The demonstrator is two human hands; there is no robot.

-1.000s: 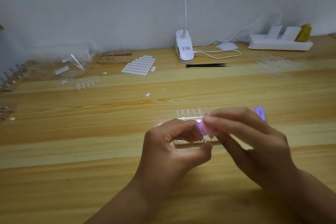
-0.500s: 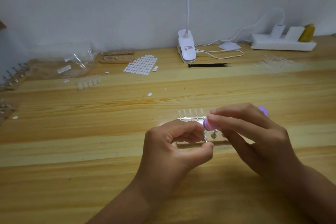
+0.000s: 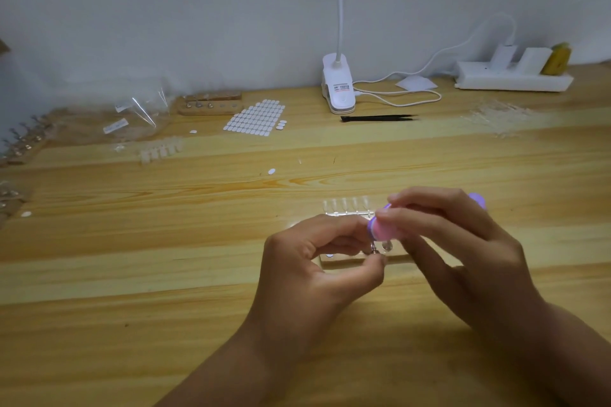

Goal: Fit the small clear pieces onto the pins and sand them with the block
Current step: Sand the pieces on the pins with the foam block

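With my left hand [image 3: 314, 269] I am pinching a small metal pin [image 3: 374, 248] between thumb and forefinger, just above the wooden holder [image 3: 344, 263] on the table [image 3: 165, 274]. My right hand [image 3: 463, 251] is gripping the pink-purple sanding block [image 3: 383, 227], its end at the pin's top. A strip of 5 clear pieces [image 3: 347, 207] is lying just behind.

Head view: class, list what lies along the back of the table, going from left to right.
clear plastic bag → wooden pin block → sheet of white oval stickers → white clip lamp base → white power strip
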